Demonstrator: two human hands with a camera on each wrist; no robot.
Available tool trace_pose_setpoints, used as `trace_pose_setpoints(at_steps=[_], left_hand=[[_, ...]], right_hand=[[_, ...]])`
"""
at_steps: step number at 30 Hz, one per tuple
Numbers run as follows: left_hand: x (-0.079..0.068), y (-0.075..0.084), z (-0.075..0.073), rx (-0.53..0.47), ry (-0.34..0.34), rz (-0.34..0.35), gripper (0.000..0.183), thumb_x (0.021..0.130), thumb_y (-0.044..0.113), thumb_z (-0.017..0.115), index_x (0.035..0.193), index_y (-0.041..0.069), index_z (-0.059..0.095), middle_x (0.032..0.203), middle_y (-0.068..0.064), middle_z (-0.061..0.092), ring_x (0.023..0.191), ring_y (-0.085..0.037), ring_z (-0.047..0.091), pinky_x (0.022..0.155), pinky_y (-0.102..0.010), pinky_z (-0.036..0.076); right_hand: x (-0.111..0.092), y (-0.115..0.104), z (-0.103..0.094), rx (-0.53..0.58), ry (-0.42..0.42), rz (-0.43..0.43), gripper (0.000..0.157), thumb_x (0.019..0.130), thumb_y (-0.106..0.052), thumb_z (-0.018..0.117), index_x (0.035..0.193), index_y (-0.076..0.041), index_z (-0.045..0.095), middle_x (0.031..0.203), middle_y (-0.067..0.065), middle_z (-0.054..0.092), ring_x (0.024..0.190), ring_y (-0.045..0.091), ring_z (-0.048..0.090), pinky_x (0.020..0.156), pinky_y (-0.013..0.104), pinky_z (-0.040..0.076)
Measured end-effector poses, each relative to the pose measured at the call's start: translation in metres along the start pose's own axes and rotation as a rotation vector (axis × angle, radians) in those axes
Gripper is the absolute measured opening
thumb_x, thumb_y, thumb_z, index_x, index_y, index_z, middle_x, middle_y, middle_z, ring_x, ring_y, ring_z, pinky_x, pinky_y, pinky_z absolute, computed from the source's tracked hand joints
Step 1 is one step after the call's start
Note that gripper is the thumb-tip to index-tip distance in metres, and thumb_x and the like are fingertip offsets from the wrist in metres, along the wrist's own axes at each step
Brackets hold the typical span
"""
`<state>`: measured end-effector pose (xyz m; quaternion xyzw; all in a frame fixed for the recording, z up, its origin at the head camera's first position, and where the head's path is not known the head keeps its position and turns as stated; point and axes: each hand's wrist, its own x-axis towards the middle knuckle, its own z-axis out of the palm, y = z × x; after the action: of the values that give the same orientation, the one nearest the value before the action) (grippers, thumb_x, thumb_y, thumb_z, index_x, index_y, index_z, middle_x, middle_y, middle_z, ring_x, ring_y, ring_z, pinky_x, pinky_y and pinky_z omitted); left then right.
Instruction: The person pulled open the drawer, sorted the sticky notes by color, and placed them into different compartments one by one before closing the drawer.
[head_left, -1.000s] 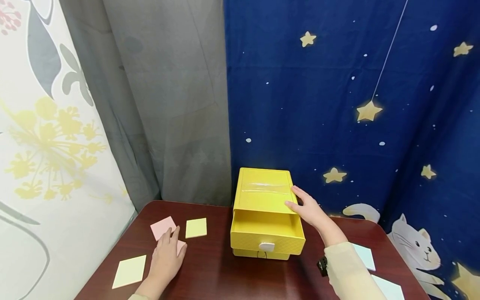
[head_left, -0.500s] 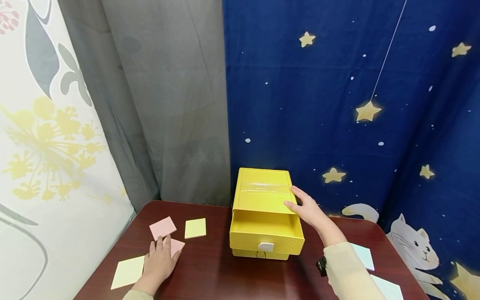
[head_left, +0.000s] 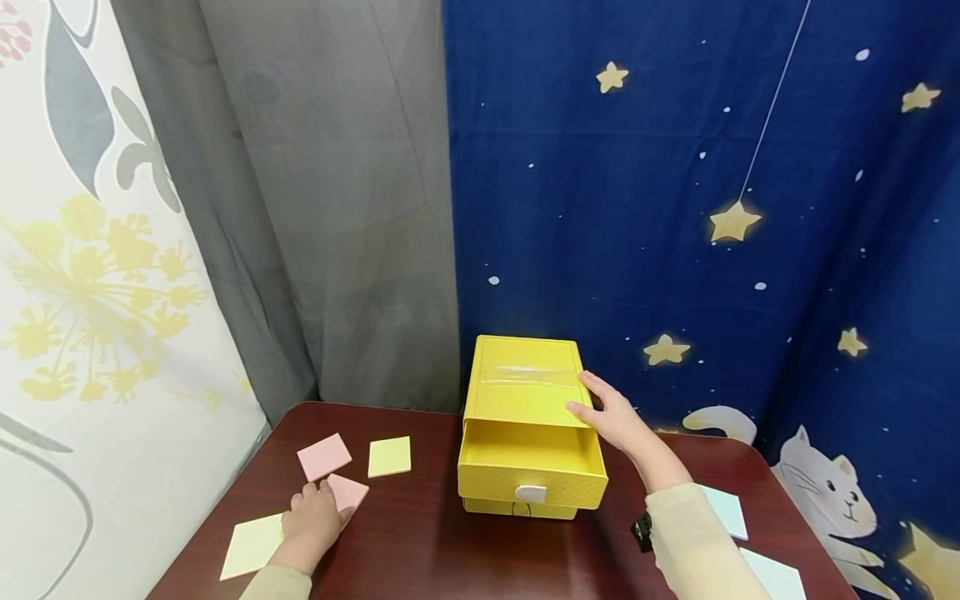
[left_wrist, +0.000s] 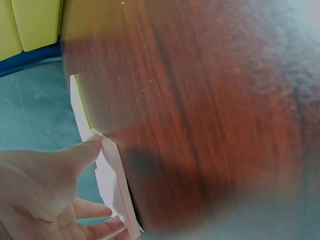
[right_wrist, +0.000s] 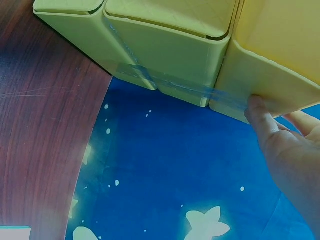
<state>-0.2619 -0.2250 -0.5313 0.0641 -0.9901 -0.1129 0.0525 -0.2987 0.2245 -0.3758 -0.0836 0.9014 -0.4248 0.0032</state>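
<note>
In the head view, my left hand (head_left: 311, 517) pinches the nearer pink sticky note pad (head_left: 347, 492) on the table. The left wrist view shows the thumb at one edge of this pink pad (left_wrist: 112, 170) and fingertips at the other. My right hand (head_left: 615, 421) rests on the top right edge of a yellow drawer unit (head_left: 528, 375), fingers fairly straight. Seen from the right wrist, one finger lies against the unit's side wall (right_wrist: 175, 65). The upper drawer (head_left: 491, 483) is pulled out and looks bare inside.
Another pink pad (head_left: 324, 457) and a small yellow pad (head_left: 389, 457) lie behind the left hand. A larger pale yellow pad (head_left: 251, 546) sits left of it. Two pale blue pads (head_left: 772, 575) lie by the right forearm. Curtains (head_left: 360, 208) hang close behind the table.
My left hand has drawn back toward the near side, off the far pink pad, and its fingers have curled to pinch the nearer one. The right hand has stayed on the drawer unit.
</note>
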Motion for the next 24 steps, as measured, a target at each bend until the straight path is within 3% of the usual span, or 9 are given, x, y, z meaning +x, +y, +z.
trace_pose_setpoints(at_steps=[6,11,16,24], left_hand=[[0.0048,-0.0015,-0.0016,-0.025,0.046,-0.03,0.065,0.073,0.036,0.078,0.103,-0.017,0.054,0.094,-0.033,0.048,0.087,-0.049,0.05,0.071,-0.061,0.044],[0.0077,-0.0022,0.0014,-0.064,0.178,0.013,0.073,0.063,0.026,0.086,0.115,-0.013,0.054,0.104,-0.03,0.047,0.095,-0.048,0.045,0.069,-0.06,0.044],[0.0068,0.0007,0.0009,-0.138,0.254,0.073,0.063,0.067,0.011,0.082,0.121,-0.007,0.055,0.111,-0.027,0.046,0.101,-0.046,0.043,0.069,-0.059,0.045],[0.0065,0.0056,0.0005,-0.09,0.358,0.147,0.05,0.07,0.007,0.077,0.117,0.004,0.061,0.106,-0.02,0.057,0.099,-0.041,0.047,0.071,-0.055,0.041]], right_hand=[[-0.0001,0.0004,-0.0003,-0.001,-0.002,0.003,0.074,0.094,-0.036,0.057,0.15,-0.005,0.022,0.157,0.016,0.015,0.142,0.041,0.017,0.112,0.057,0.022],[0.0,0.0007,0.0,0.004,-0.003,0.005,0.074,0.094,-0.036,0.058,0.15,-0.005,0.022,0.157,0.015,0.015,0.142,0.041,0.017,0.112,0.057,0.022],[0.0007,0.0016,0.0009,0.005,0.001,0.003,0.073,0.094,-0.036,0.058,0.15,-0.005,0.022,0.157,0.015,0.015,0.142,0.041,0.017,0.112,0.057,0.022],[0.0004,0.0022,0.0,0.019,-0.002,-0.002,0.074,0.094,-0.036,0.058,0.15,-0.005,0.022,0.158,0.015,0.014,0.142,0.04,0.017,0.112,0.056,0.022]])
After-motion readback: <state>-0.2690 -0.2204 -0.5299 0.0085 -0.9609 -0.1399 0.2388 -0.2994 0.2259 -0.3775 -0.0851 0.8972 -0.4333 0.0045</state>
